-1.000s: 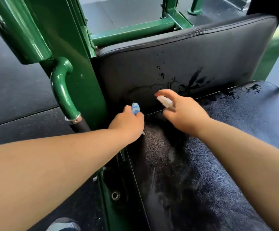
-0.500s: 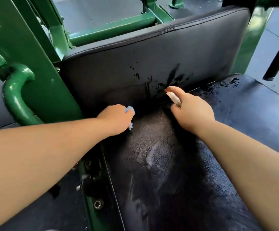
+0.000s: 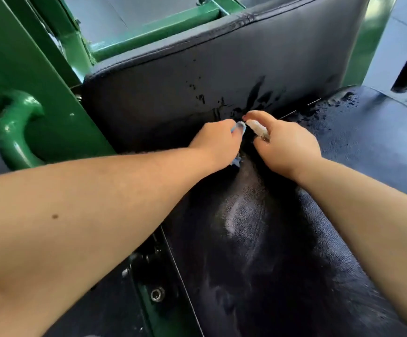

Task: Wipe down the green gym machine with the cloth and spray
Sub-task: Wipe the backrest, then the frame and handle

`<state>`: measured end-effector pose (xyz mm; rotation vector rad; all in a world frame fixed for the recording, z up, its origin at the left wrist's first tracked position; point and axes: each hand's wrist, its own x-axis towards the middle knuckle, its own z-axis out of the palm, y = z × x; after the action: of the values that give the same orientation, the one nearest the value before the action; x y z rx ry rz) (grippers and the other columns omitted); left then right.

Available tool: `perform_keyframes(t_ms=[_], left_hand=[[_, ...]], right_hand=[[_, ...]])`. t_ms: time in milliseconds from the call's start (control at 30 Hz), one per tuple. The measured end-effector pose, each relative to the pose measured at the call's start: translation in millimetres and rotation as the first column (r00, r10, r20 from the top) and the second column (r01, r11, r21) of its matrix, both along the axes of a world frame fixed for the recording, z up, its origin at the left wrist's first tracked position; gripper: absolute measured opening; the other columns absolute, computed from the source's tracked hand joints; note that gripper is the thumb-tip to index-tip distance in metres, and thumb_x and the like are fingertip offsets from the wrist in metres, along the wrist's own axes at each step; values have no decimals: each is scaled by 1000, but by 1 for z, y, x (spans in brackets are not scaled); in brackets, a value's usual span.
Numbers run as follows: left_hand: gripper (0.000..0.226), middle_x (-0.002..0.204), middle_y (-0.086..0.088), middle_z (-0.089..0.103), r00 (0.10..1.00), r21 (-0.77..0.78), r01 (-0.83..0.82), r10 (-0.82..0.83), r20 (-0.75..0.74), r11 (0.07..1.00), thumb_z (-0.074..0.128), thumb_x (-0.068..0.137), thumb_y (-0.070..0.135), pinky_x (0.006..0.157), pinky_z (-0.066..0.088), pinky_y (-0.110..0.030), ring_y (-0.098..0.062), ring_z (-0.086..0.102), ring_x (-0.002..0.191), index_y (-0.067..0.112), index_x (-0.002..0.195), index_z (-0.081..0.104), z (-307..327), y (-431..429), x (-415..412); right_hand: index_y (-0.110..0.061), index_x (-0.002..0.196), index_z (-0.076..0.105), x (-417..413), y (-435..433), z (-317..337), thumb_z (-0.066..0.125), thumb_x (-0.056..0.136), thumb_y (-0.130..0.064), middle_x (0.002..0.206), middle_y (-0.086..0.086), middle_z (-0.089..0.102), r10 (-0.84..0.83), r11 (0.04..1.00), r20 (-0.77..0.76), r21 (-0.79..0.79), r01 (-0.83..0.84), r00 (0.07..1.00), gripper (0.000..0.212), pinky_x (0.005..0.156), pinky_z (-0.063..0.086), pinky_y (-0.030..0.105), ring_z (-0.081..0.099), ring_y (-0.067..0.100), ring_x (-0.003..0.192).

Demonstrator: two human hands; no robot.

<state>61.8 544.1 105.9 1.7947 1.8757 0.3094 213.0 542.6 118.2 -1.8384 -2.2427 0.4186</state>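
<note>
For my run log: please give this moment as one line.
left hand: grips blue cloth | right hand: holds spray bottle | place: where wet back pad meets seat pad

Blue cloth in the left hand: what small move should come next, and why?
Probably slide the left hand with its bunched blue cloth up and rightward across the black padded backrest. There, dark wet spray streaks sit just above both hands, unwiped, and the right hand holding the small white spray bottle is close beside the cloth, so it may need to shift aside.
</note>
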Motion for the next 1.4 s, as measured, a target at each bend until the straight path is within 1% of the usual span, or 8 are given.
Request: perform_keyframes(t_ms=[67,367,567,734,1001,1134,1234,1401], left_hand=[[32,90,-3,62,998,-10,32,-32,45,999,35,99,40,64,40,-32,-25,57,84,17,93,56,-7,-5,-8],[30,99,-10,66,946,-305,-144,40,-321,942,30,94,19,81,51,-40,-29,61,90,10,91,58,-5,-68,-97],[25,82,-1,65,984,-66,-137,128,-128,988,36,91,19,72,48,-31,-27,61,85,17,95,61,-3,-27,-32],[37,114,-5,57,987,100,-32,15,161,995,39,95,14,81,44,-30,-25,56,102,28,125,57,-3,-4,9],[48,100,-4,52,935,-188,-86,14,-354,978,21,86,56,63,35,-32,-24,48,82,20,104,48,4,-53,-49],[21,90,-3,54,929,-224,-70,-18,-369,972,35,100,31,67,44,-35,-28,54,86,16,88,44,11,-36,-23],[12,78,1,38,915,-118,-35,-15,-402,992,38,101,13,75,45,-41,-28,48,91,9,102,49,10,-20,4],[24,108,-13,48,981,43,137,-130,-142,990,32,101,24,69,37,-35,-33,52,94,12,110,51,-5,32,79]], right_hand=[[-48,136,40,-1,1,1,46,91,-24,108,3,67,-9,1000,-14,-17,9,1000,51,69,36,31,59,31,101],[-48,136,40,-1,-3,-1,46,90,-24,106,4,66,-32,999,-51,28,34,998,52,68,36,32,60,31,97],[-46,136,41,-5,-2,-3,46,90,-24,108,4,66,-1,1000,-1,28,1,1000,51,68,35,31,60,31,99],[-49,132,42,8,6,-1,48,89,-24,105,1,65,-64,994,-173,-96,48,983,50,75,41,32,58,29,96],[-42,129,51,21,16,-4,52,89,-21,79,-15,51,-165,983,-394,-139,119,904,46,79,35,22,49,16,85],[-46,129,48,49,25,10,51,89,-25,91,-3,62,-179,984,-285,-43,174,942,46,80,43,32,57,30,95],[-46,133,44,79,28,8,45,96,-33,102,10,67,-228,971,-174,34,237,958,39,73,40,36,57,36,98],[-47,132,43,86,29,-6,42,98,-38,81,0,56,-307,944,-265,35,327,914,36,74,38,35,56,33,94]])
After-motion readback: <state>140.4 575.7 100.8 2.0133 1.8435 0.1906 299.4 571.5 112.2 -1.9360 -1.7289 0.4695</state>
